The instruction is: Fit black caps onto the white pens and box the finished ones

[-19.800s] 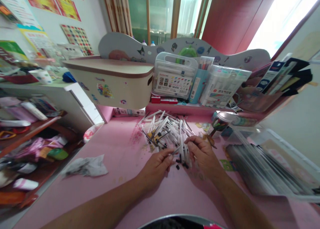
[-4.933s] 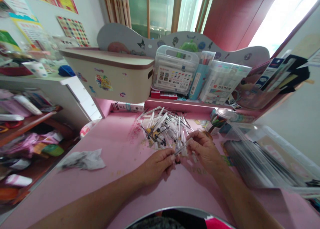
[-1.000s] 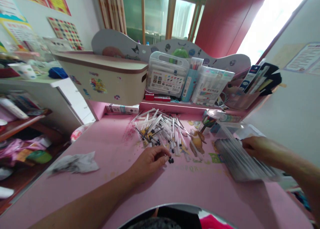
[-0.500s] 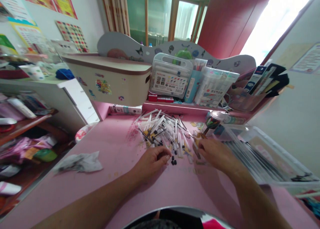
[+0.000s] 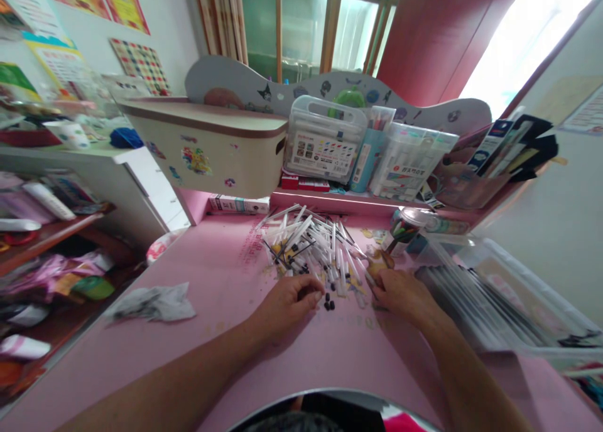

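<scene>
My left hand (image 5: 293,299) rests on the pink desk (image 5: 207,338), its fingers curled in and the thumb near the index finger; whatever is inside them is hidden. Just right of its fingertips lie several small black caps (image 5: 328,305). My right hand (image 5: 404,296) has its fingers closed at the lower end of a thin, pale pen tube (image 5: 368,274), which points up and left toward the pile. Beyond both hands spreads a loose pile of white and clear pen tubes (image 5: 325,247), with dark thin refills and black caps mixed in.
On the right stands a clear plastic box (image 5: 556,300) of dark, long pieces, with a round jar of pens (image 5: 406,228) behind it. A crumpled tissue (image 5: 153,302) lies left. A cream bin (image 5: 226,149) and marker cases (image 5: 325,143) fill the shelf above.
My right hand has moved slightly down, toward me, and the pale tube at its fingers has shifted with it. My left hand stays almost in place by the black caps.
</scene>
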The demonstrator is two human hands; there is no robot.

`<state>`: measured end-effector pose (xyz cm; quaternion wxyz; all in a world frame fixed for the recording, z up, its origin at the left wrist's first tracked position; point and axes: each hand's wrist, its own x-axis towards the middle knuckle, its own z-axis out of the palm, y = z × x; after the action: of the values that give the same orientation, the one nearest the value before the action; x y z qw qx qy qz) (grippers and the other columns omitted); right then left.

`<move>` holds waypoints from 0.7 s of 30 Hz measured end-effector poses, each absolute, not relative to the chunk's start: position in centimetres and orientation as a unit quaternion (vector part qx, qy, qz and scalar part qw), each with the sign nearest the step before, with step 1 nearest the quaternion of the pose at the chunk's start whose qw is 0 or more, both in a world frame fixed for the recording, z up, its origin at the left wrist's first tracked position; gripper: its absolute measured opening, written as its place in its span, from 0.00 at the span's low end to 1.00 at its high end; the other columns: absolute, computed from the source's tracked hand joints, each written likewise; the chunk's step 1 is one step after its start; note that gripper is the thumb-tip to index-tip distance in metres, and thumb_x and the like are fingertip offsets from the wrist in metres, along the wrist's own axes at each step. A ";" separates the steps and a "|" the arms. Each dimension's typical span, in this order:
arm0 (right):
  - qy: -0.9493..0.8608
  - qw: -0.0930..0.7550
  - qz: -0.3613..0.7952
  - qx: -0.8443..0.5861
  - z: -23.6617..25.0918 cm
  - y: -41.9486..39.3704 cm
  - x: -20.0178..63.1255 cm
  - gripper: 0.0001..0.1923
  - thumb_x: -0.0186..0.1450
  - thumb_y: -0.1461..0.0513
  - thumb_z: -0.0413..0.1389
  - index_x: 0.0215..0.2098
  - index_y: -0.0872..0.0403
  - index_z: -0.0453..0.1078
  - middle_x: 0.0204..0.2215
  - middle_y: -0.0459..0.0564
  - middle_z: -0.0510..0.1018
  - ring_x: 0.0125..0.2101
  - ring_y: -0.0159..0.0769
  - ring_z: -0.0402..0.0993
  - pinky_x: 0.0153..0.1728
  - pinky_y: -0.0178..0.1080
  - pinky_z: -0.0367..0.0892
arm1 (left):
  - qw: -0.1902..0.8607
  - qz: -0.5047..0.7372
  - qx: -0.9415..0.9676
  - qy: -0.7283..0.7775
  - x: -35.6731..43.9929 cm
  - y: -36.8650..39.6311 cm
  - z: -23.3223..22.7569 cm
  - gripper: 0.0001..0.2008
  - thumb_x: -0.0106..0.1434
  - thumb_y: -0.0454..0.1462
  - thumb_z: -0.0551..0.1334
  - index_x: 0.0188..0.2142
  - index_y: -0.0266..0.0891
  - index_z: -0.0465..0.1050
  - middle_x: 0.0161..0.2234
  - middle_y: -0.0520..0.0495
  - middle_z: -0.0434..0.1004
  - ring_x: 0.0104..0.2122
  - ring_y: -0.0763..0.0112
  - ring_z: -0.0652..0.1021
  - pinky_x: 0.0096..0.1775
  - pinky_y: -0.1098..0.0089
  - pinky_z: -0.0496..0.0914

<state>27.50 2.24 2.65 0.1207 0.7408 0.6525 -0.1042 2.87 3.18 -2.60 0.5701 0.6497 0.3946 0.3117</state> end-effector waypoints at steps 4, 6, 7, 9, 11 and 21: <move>0.654 0.097 -0.106 0.742 3.0 2.1 27.8 0.06 0.61 0.62 0.54 0.30 0.55 0.71 0.32 0.55 0.80 0.33 0.39 0.75 0.29 0.35 0.56 | 0.583 0.320 0.632 0.398 3.0 2.9 -2.4 0.06 0.60 0.37 0.59 0.34 0.38 0.74 0.24 0.54 0.64 0.25 0.73 0.65 0.27 0.73 0.57; 0.677 0.046 -0.116 0.725 3.4 1.9 27.8 0.06 0.60 0.62 0.54 0.27 0.55 0.69 0.27 0.50 0.77 0.30 0.36 0.72 0.27 0.34 0.53 | 0.614 0.328 0.601 0.392 3.2 2.7 -2.3 0.06 0.60 0.38 0.60 0.34 0.38 0.74 0.25 0.54 0.65 0.25 0.74 0.65 0.26 0.73 0.57; 0.692 0.012 -0.127 0.710 3.6 1.9 27.7 0.07 0.60 0.62 0.54 0.26 0.55 0.68 0.26 0.48 0.76 0.29 0.34 0.70 0.27 0.34 0.52 | 0.636 0.334 0.578 0.387 3.2 2.7 -2.2 0.07 0.60 0.39 0.61 0.34 0.38 0.74 0.25 0.54 0.65 0.24 0.75 0.65 0.26 0.74 0.58; 0.722 -0.054 -0.164 0.670 3.9 1.6 27.1 0.08 0.61 0.62 0.53 0.24 0.55 0.66 0.24 0.46 0.73 0.27 0.32 0.67 0.27 0.33 0.53 | 0.678 0.344 0.533 0.372 3.3 2.6 -2.0 0.09 0.59 0.40 0.64 0.37 0.39 0.74 0.25 0.55 0.64 0.23 0.76 0.64 0.25 0.75 0.58; 0.745 -0.105 -0.217 0.621 3.8 1.2 25.9 0.07 0.60 0.64 0.52 0.25 0.55 0.65 0.22 0.44 0.71 0.25 0.30 0.65 0.26 0.32 0.54 | 0.707 0.347 0.502 0.356 3.4 2.7 -1.9 0.13 0.57 0.41 0.67 0.41 0.40 0.74 0.25 0.57 0.64 0.21 0.78 0.63 0.24 0.76 0.57; 0.792 -0.195 -0.279 0.507 2.4 0.5 22.3 0.06 0.62 0.67 0.52 0.29 0.55 0.70 0.25 0.44 0.73 0.27 0.29 0.66 0.30 0.32 0.58 | 0.760 0.363 0.395 0.366 3.4 3.2 -1.5 0.16 0.57 0.48 0.67 0.34 0.37 0.72 0.17 0.55 0.67 0.15 0.78 0.64 0.16 0.77 0.56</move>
<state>22.30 0.53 2.39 -0.1950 0.5065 0.7921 -0.2791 3.39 3.25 -1.51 0.7604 0.3951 0.3664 0.3625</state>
